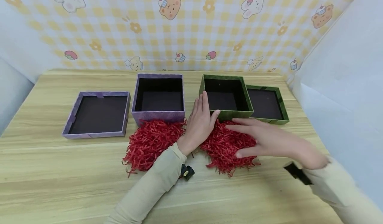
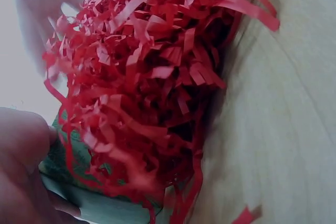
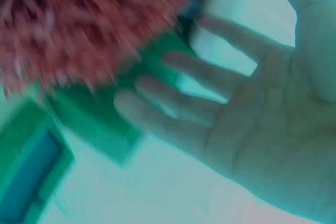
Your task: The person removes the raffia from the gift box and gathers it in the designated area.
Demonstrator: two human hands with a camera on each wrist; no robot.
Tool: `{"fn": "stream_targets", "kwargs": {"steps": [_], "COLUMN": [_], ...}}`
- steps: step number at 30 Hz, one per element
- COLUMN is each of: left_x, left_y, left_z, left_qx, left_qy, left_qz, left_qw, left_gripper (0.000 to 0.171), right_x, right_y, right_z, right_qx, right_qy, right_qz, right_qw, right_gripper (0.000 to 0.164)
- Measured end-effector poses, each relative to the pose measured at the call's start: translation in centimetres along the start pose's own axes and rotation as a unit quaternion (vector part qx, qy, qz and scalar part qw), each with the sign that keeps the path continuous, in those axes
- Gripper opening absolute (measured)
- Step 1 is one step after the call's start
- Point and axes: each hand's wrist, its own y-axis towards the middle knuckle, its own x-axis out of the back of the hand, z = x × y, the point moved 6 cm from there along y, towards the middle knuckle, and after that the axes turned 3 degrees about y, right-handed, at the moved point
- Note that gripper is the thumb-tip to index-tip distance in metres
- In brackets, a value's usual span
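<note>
Two heaps of red shredded paper lie on the wooden table, the left heap before a purple box and the right heap before a green box. My left hand is between the heaps, fingers straight, near the green box's left front corner; whether it touches the box I cannot tell. With fingers spread, my right hand hovers at the right side of the right heap, holding nothing. In the right wrist view the palm shows bare and blurred. Both boxes stand with their open tops up, dark inside.
A purple lid lies inside up at the left of the purple box. The green lid lies to the right of the green box, close against it. A checked cloth with cartoon prints hangs behind the table.
</note>
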Motion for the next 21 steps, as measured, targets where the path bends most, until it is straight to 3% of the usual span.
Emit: {"fn": "stream_targets", "kwargs": {"steps": [4, 7, 13, 17, 21], "left_x": [0.2, 0.6, 1.1, 2.3, 5.4], "left_y": [0.0, 0.1, 0.1, -0.7, -2.8], "left_z": [0.2, 0.6, 0.6, -0.6, -3.0], "left_qx": [0.008, 0.023, 0.035, 0.009, -0.054], "left_qy": [0.003, 0.015, -0.007, -0.039, -0.046], "left_qz": [-0.001, 0.002, 0.025, 0.019, 0.026], "left_qw": [1.0000, 0.9996, 0.9991, 0.9990, 0.9971], "left_gripper": [0.072, 0.072, 0.075, 0.076, 0.071], "right_x": [3.2, 4.5, 5.4, 5.8, 5.7], "right_y": [-3.4, -5.3, -7.8, -8.6, -8.0], "right_z": [-1.0, -2.5, -5.6, -6.9, -7.6], "right_qx": [-0.006, -0.034, -0.122, -0.155, -0.166], "right_qy": [0.004, -0.009, -0.020, -0.028, -0.011], "right_qz": [-0.057, -0.085, -0.084, -0.094, -0.110], "right_qw": [0.998, 0.996, 0.989, 0.983, 0.980], "right_gripper": [0.058, 0.054, 0.056, 0.058, 0.061]}}
